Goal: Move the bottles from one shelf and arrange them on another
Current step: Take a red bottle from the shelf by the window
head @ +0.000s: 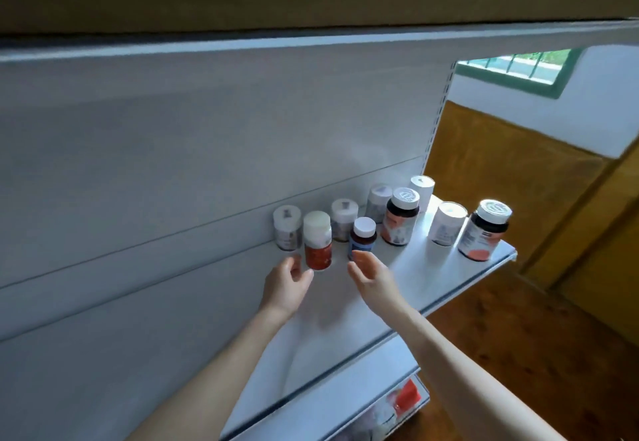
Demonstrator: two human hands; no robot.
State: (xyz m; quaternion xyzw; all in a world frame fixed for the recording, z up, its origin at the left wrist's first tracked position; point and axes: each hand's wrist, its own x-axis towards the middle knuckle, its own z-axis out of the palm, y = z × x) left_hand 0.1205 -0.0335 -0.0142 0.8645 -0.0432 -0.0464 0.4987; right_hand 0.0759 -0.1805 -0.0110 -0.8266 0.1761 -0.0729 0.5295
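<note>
Head view is showing your left hand (288, 280) and right hand (371, 273), fingers spread and gripping nothing, flanking the red-labelled bottle (317, 241) mid-shelf (449, 285), so you're likely placing or picking; next needs a firm wrap.

Nine bottles stand upright toward the right end of a white shelf (432, 278), among them a red-labelled bottle (317, 241) with a cream cap and a small blue bottle (362, 237) with a white cap at the front, and two dark jars (400, 216) (484, 230) with orange labels further right. The left hand (286, 281) is spread loosely just below and left of the red-labelled bottle, fingers curled toward it, not clasping it. The right hand (371, 276) is spread with its fingertips at the base of the small blue bottle, contact unclear.
</note>
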